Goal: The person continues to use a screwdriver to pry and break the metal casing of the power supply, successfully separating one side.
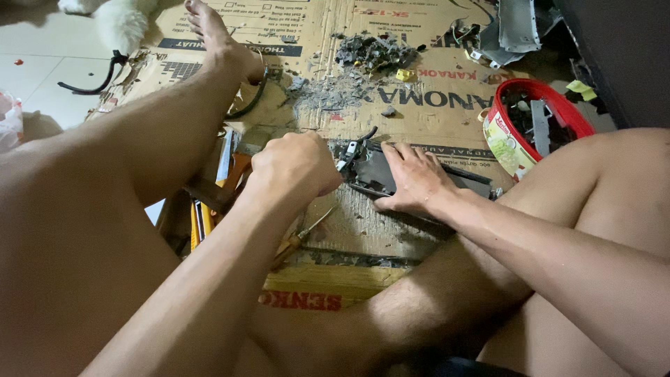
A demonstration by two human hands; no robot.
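Dark grey device casing (380, 174) lay mid-cardboard sheet (426, 105) on the floor. Right hand (415, 174) pressed flat on it, fingers spread. Left hand (293, 167) fisted around a small tool at the casing's left end. Debris pile (370, 52) toward the far edge, red tub (534, 122) at the right edge.
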